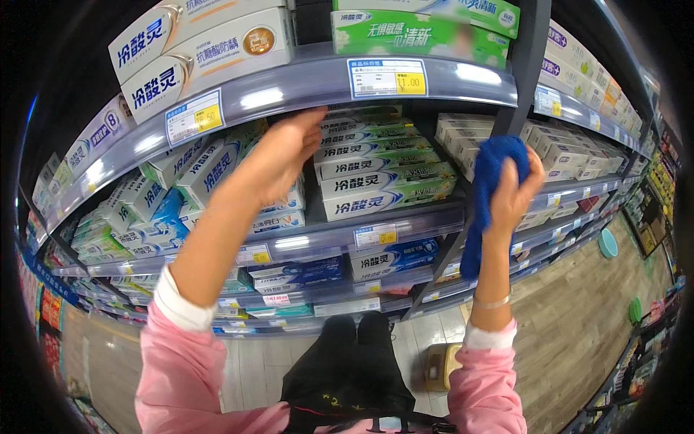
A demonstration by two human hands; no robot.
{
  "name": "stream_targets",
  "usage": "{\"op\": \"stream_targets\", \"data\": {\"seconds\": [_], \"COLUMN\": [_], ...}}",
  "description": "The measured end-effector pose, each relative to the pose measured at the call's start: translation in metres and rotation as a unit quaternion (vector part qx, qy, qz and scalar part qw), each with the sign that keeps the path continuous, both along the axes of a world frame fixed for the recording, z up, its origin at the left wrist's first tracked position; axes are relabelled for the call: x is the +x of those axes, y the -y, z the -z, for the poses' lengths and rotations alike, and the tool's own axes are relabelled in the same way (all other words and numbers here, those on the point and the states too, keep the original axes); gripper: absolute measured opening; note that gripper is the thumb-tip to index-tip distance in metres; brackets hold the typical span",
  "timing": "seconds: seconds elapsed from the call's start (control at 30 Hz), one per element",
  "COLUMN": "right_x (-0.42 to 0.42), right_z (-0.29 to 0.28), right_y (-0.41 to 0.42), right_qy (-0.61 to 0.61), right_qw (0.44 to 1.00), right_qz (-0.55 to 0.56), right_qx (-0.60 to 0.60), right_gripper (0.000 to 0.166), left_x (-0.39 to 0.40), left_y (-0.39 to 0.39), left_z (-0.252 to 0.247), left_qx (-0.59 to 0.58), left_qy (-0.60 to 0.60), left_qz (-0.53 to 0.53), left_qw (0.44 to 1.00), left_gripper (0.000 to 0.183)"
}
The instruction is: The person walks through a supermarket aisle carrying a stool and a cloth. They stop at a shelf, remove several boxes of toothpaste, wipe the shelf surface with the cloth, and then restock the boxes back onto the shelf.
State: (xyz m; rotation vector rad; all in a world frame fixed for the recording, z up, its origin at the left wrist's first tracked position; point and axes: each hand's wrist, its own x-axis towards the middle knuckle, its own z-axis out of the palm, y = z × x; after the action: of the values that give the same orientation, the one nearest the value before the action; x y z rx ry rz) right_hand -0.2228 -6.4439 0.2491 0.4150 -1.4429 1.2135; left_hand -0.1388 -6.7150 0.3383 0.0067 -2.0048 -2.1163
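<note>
My left hand (287,152) reaches in below the upper shelf's edge (303,89), at the left end of a stack of green-and-white toothpaste boxes (387,184). Its fingers are bent and slightly blurred, and I cannot tell whether they touch the top box. A blue cloth (488,179) is bunched in my right hand (512,190), in front of the dark shelf upright (518,116). Part of the cloth hangs down past the wrist. More toothpaste boxes (203,168) lie tilted behind my left forearm.
Larger white cartons (206,59) and green cartons (423,35) fill the shelf above. Price tags line the shelf edges. A box-like yellowish container (442,366) stands on the floor by my feet. Farther right are a light blue basin (608,242) and a green one (635,310).
</note>
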Motion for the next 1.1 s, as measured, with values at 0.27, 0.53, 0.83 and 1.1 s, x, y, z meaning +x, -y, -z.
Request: {"op": "stream_targets", "data": {"seconds": [0.27, 0.53, 0.83, 1.1], "right_x": [-0.032, -0.034, -0.034, -0.036], "right_z": [0.002, 0.003, 0.004, 0.005], "right_y": [0.016, 0.016, 0.015, 0.014], "right_qy": [0.046, 0.04, 0.058, 0.053], "right_qw": [0.986, 0.985, 0.985, 0.982], "right_qz": [0.157, 0.164, 0.154, 0.176], "right_qx": [0.032, 0.046, 0.044, 0.054], "right_gripper": [0.073, 0.067, 0.069, 0.069], "left_x": [-0.059, -0.077, -0.08, -0.081], "left_y": [0.02, 0.029, 0.031, 0.029], "left_z": [0.003, 0.016, 0.018, 0.018], "left_qx": [-0.169, -0.105, -0.045, -0.05], "left_qy": [0.141, 0.19, 0.231, 0.242], "left_qz": [0.048, 0.025, 0.074, 0.037], "left_qw": [0.974, 0.976, 0.969, 0.968], "left_gripper": [0.067, 0.076, 0.085, 0.091]}}
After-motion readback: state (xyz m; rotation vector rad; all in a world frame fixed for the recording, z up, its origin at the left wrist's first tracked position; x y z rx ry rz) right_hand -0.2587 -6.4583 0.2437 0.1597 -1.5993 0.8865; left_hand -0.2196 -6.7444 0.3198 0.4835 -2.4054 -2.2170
